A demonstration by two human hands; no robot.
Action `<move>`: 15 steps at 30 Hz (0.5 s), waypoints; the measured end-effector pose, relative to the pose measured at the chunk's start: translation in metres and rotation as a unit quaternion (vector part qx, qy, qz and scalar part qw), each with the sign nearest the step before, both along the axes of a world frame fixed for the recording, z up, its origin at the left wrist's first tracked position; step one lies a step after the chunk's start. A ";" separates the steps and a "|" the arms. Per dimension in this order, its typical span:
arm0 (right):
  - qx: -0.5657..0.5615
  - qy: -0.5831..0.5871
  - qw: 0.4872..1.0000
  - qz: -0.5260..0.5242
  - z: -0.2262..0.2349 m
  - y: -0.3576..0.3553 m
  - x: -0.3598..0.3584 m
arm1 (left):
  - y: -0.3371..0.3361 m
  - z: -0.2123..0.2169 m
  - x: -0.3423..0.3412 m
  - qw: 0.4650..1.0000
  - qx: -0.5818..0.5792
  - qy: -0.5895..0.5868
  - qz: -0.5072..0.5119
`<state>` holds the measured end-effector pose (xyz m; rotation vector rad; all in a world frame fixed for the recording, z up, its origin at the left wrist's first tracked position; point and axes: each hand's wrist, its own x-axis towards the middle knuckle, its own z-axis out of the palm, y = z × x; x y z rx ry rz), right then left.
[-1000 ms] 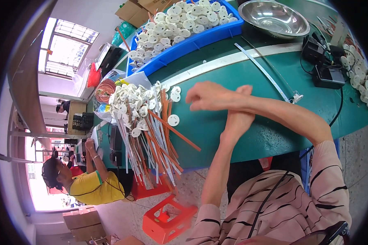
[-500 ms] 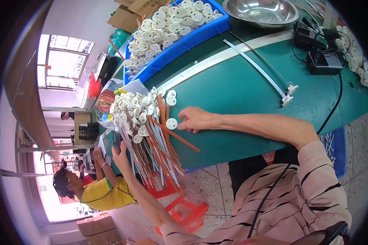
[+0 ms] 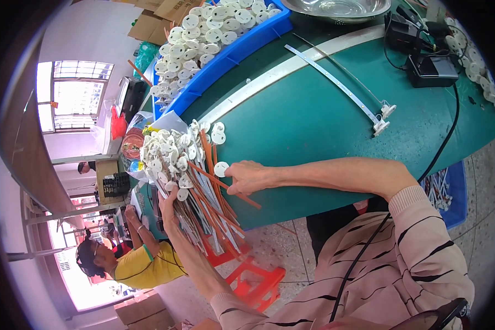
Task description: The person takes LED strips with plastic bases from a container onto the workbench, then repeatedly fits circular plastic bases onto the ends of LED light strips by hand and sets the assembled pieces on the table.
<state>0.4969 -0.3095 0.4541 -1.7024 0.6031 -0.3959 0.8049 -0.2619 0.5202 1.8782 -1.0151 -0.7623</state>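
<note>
A pile of white round discs with holes (image 3: 162, 148) lies at the table's left edge, with orange and silver strips (image 3: 209, 214) fanning out from it toward me. My left hand (image 3: 170, 209) reaches the pile's near left side. Its fingers are closed among the discs, and what they grip is partly hidden. At the pile's right side my right hand (image 3: 248, 177) has curled fingers at the edge of a single white disc (image 3: 221, 169). An orange strip (image 3: 247, 199) passes beside that hand's thumb.
Behind the pile stands a blue bin (image 3: 242, 52) full of white discs. A steel bowl (image 3: 341, 7), two thin strips with white end pieces (image 3: 335, 88) and a black device (image 3: 432, 70) with a cable are on the green table. A person in yellow (image 3: 148, 264) sits at left.
My left hand has moved up to the pile and closed among its discs. My right hand has come down to the single white disc, fingers drawn in. The view has shifted slightly.
</note>
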 end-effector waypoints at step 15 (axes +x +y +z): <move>-0.087 -0.031 0.990 -0.109 -0.009 0.039 0.011 | 0.001 -0.023 -0.084 0.990 -0.070 -0.088 -0.082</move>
